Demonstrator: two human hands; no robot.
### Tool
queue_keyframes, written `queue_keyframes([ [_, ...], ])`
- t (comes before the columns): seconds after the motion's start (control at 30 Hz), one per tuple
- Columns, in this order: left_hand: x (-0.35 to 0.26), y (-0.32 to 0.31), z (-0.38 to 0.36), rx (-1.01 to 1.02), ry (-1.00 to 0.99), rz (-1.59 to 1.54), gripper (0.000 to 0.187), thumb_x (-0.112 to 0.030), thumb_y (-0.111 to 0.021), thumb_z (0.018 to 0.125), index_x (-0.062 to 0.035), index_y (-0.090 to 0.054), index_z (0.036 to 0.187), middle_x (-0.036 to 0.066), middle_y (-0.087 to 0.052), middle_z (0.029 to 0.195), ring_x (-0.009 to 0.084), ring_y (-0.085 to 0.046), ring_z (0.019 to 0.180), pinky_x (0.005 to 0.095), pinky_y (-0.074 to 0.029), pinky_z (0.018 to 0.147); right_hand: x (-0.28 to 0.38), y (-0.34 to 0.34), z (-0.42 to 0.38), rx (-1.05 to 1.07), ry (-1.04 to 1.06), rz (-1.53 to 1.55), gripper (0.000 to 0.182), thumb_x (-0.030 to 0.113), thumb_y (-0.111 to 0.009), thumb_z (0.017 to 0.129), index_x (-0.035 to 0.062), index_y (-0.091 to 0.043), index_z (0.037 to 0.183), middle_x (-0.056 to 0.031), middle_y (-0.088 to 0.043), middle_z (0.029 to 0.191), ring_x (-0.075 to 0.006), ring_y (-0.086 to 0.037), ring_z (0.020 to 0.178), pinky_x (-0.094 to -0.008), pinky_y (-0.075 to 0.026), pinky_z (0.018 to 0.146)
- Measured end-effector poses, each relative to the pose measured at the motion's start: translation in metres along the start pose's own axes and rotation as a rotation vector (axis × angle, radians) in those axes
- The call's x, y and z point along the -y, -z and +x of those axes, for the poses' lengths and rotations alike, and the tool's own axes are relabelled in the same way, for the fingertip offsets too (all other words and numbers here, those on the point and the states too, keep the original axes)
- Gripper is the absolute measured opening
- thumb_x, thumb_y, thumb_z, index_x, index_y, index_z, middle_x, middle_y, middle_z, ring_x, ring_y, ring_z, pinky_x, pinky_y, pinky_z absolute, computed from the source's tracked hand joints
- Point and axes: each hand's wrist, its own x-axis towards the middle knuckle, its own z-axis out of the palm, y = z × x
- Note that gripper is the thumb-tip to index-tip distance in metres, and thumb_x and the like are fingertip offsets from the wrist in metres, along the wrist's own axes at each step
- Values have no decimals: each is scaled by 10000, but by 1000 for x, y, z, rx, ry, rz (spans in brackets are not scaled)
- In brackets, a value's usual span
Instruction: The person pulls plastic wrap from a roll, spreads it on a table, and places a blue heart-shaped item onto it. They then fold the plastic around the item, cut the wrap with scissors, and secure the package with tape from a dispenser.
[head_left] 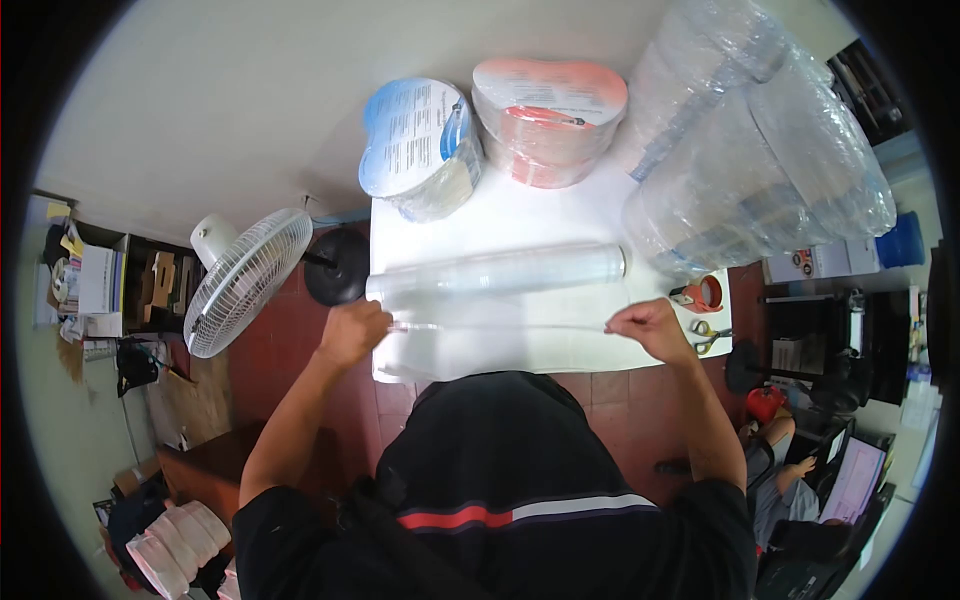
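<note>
My left hand (358, 333) is closed at the left edge of the white table (560, 358). My right hand (645, 328) pinches with its fingertips near the right side. Between the two hands a thin clear plastic strip (500, 326) stretches nearly level above the tabletop, one end in each hand. Just beyond it lies a long roll of clear plastic film (500, 270). To the right of my right hand are an orange tape dispenser (697, 293) and a pair of scissors (708, 336).
At the table's back stand wrapped stacks with blue (415, 135) and red (550, 95) printed tops. Large film-wrapped bundles (740, 170) fill the back right. A fan (250, 285) stands left of the table. At the lower right a person (785, 490) sits near a screen (855, 480).
</note>
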Motion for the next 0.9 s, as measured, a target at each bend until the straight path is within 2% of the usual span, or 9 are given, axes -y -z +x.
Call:
queue_keyframes([
  [0.1,-39,-5,-39,116,21,-36,41,-112,-626,819,-123,-635,858,48,-556,765,258,-618,684,397,-510,556,-19,-3,-27,83,-120,16,100,57,-766,845,-27,-760,898,-64,-750,840,-88,-667,794,-250,-540,738],
  [0.17,-59,-29,-72,154,157,-177,162,-102,-612,831,-125,-662,983,56,-564,801,276,-633,728,407,-523,578,-45,-12,-44,114,-158,36,101,63,-785,829,-10,-764,895,-68,-751,839,-93,-670,792,-249,-542,734],
  [0.27,-81,-57,-98,273,268,-245,258,-90,-600,844,-122,-660,1094,71,-576,838,303,-643,765,424,-533,603,-86,-33,-67,91,-49,-107,89,78,-802,811,26,-766,874,-84,-752,856,-135,-696,791,-278,-556,710],
  [0.37,-92,-67,-112,323,314,-267,323,-48,-614,839,-91,-678,1153,108,-614,868,313,-658,734,411,-548,626,-113,-44,-80,95,88,-148,96,19,-793,793,14,-757,881,-112,-744,919,-205,-722,817,-305,-574,747],
  [0.47,-97,-81,-123,431,308,-260,383,-49,-615,833,-97,-658,1210,117,-620,920,318,-665,776,412,-549,647,-111,-55,-84,119,168,-400,95,38,-797,770,31,-753,854,-101,-738,896,-247,-721,781,-318,-582,700],
  [0.57,-105,-83,-132,621,325,-418,418,-49,-604,833,-102,-643,1245,115,-615,951,327,-663,809,410,-550,673,-120,-57,-96,190,181,-593,96,67,-795,745,50,-750,828,-94,-726,865,-267,-708,745,-337,-580,659],
  [0.67,-120,-82,-159,534,263,-512,430,-121,-665,820,-139,-624,1248,86,-591,936,320,-647,795,434,-545,638,-135,-54,-124,251,110,-544,104,85,-787,731,67,-755,827,-96,-718,843,-272,-699,726,-355,-575,649],
  [0.77,-120,-93,-164,435,208,-504,499,-132,-685,782,-132,-616,1276,94,-610,943,301,-648,746,400,-545,605,-157,-68,-144,265,173,-526,148,50,-754,727,64,-756,875,-119,-724,866,-307,-705,763,-376,-580,683],
  [0.9,-98,-74,-138,131,501,-689,525,-140,-669,751,-80,-605,1269,104,-616,998,235,-623,741,347,-530,642,-137,-70,-137,141,0,-450,214,14,-684,745,16,-735,952,-151,-736,911,-334,-720,827,-383,-581,748],
])
